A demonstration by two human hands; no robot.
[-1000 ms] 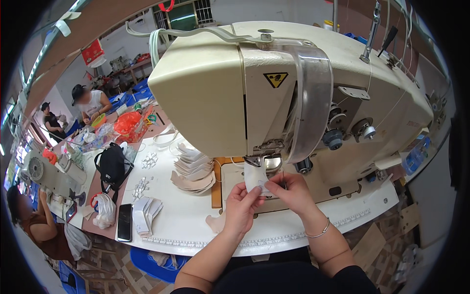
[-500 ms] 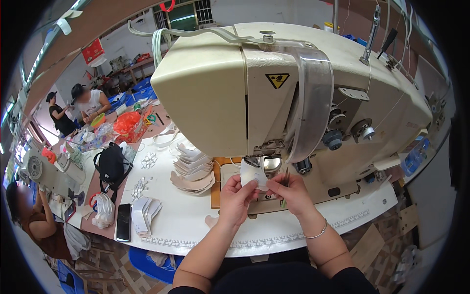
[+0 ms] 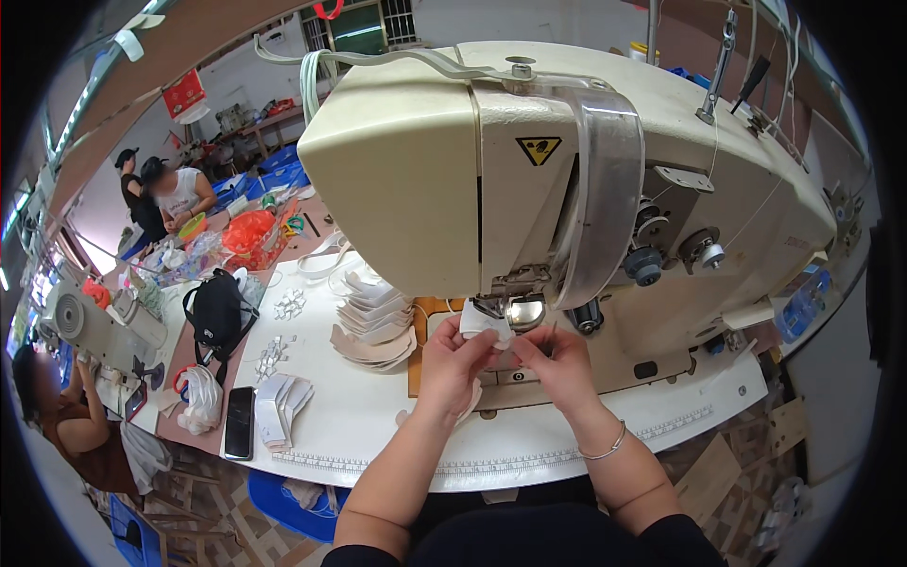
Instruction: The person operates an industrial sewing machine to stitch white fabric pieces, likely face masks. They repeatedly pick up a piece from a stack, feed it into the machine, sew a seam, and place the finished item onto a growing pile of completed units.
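Under the head of a large cream sewing machine (image 3: 397, 180), my left hand (image 3: 455, 367) is closed on a small white fabric piece (image 3: 480, 319), thumb on top. The piece is bent and lies just in front of the presser foot (image 3: 489, 306). My right hand (image 3: 559, 367) is closed too, thumb and forefinger pinching at the right edge of that piece. Whatever else lies in its palm is hidden. Below my left wrist, a pale curved piece (image 3: 470, 402) shows partly. Left of the machine bed rises a stack of cream curved fabric pieces (image 3: 374, 326).
On the white tabletop (image 3: 378, 444) lie a phone (image 3: 239, 423), a pile of white pieces (image 3: 282, 411) and small white bits (image 3: 272, 355). A black backpack (image 3: 215, 317) sits farther left. Co-workers (image 3: 179, 198) are at the far left; another person (image 3: 80, 416) sits nearer.
The white piece, earlier held out flatter, is now bent between my fingers. Dark pointed tips and a green bit that showed at my right hand are out of sight.
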